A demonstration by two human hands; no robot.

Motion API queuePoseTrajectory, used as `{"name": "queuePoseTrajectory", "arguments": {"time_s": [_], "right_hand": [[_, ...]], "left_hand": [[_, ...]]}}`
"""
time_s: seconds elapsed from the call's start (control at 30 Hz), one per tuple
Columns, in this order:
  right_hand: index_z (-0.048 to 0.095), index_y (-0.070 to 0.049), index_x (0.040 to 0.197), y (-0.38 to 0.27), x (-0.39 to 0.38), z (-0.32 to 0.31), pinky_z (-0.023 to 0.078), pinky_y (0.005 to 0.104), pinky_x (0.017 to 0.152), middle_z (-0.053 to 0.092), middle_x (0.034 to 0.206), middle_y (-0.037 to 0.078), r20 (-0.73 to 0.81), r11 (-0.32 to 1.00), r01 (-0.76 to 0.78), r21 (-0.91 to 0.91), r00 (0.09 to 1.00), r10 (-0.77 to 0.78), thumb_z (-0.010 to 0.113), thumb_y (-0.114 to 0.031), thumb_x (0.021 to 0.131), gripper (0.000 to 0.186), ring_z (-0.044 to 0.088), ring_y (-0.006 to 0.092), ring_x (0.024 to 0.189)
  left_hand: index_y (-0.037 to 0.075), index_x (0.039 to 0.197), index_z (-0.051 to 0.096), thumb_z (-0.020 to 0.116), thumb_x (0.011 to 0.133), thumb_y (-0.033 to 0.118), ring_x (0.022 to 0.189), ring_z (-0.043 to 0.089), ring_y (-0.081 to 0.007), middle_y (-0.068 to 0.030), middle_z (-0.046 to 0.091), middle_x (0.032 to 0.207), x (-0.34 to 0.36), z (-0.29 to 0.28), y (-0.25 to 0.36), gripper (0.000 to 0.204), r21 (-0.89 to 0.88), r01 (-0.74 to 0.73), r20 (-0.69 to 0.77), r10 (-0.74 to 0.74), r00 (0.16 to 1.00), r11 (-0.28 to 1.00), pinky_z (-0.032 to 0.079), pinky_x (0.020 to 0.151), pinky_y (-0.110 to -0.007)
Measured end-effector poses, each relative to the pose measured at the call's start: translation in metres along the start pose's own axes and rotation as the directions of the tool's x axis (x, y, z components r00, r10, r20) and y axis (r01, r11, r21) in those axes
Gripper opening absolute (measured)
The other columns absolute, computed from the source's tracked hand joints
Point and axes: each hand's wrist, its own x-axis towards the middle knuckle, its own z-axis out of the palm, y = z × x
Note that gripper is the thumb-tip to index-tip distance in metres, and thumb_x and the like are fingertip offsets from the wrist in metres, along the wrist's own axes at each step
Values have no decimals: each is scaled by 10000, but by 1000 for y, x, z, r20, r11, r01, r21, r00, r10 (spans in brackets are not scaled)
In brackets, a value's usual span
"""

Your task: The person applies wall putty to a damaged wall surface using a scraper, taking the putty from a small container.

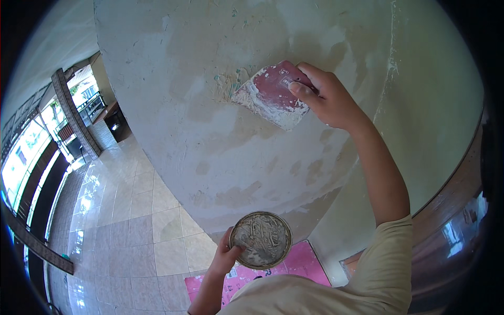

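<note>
Putty dish point(290, 240), one, round and dark-rimmed, sits low in front of the torso, with grey-white putty point(265, 236) smeared over its inside. One putty spreader point(273, 84), reddish and flat, is higher up and slightly right, at the wall point(205, 142); white putty coats its lower-left edge. Whether that whole edge touches the wall, I cannot tell.

Two bare hands are at work. The left hand point(224, 257) grips the dish by its left side, thumb over the rim, other fingers mostly hidden. The right hand point(328, 97) is closed on the spreader's upper-right part, thumb laid across its face, the arm raised and reaching forward from a beige sleeve point(388, 241).

At far left, one patterned pillar point(76, 113) stands beyond a glossy tiled floor point(136, 210). The wall fills the middle, pale with uneven darker patches; left of the spreader lies one rough, flecked patch point(227, 84). One pink printed sheet point(304, 262) lies at its foot. A shiny brown surface point(451, 247) curves along the right rim.
</note>
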Motion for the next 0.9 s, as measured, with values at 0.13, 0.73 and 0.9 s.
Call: {"name": "queuePoseTrajectory", "arguments": {"time_s": [0.13, 0.73, 0.9], "right_hand": [[547, 11, 950, 12, 7, 10, 414, 339, 552, 546, 647, 101, 0, 982, -184, -36, 983, 184, 552, -307, 959, 318, 491, 157, 563], [543, -35, 1129, 17, -149, -1, 431, 213, 703, 571, 954, -22, -313, 859, -162, 486, 885, 344, 589, -294, 952, 318, 489, 32, 825], [521, -8, 1174, 6, -258, 37, 430, 236, 829, 583, 1014, 12, -214, 647, -273, 711, 793, 570, 607, -284, 936, 374, 522, 69, 917]], "left_hand": [[-6, 1239, 492, 526, 761, -9, 1020, 520, -125, -39, 589, 1073, 2, -1, -1, 479, 17, -20, 31, 20, 999, 1000, 411, 910, -286], [-2, 1302, 436, 543, 824, -21, 1078, 506, -131, -57, 567, 1157, -9, 12, -9, 490, -15, -135, -109, 133, 985, 991, 397, 949, -283], [2, 1251, 448, 559, 874, 16, 1040, 514, -129, -64, 568, 1124, -11, 39, 7, 393, 45, -297, -153, 301, 941, 954, 412, 923, -285]]}}
